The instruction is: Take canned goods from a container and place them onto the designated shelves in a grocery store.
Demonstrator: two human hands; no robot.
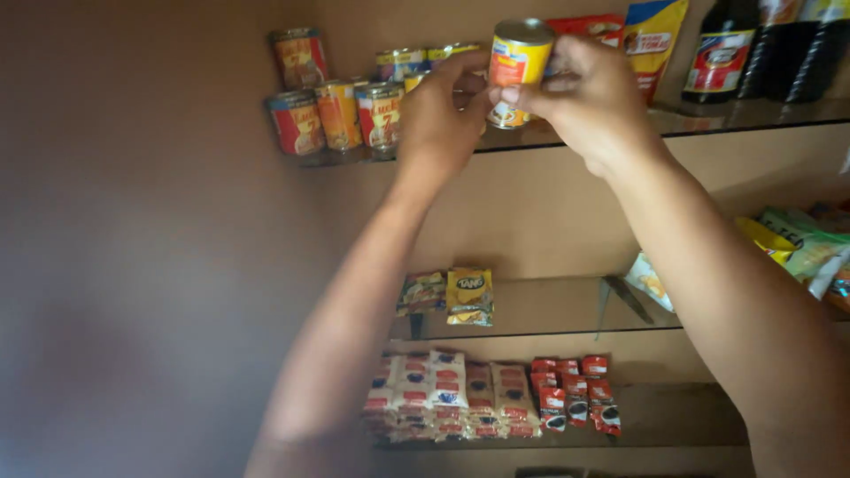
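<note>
Both hands are raised to the top glass shelf (708, 119). My right hand (589, 93) and my left hand (438, 115) together grip a small yellow and orange can (518, 66), held upright just above the shelf's front edge. My left fingers wrap its left side, my right fingers its right side. To the left of the can stand several other cans (341, 111) with red, orange and yellow labels, some stacked behind.
Dark bottles (761, 49) and red and yellow pouches (651, 35) stand at the right of the top shelf. The middle shelf holds yellow sachets (467, 296) and green packs (801, 243). The lowest shelf carries rows of red and white sachets (491, 398). A brown wall (133, 265) closes the left.
</note>
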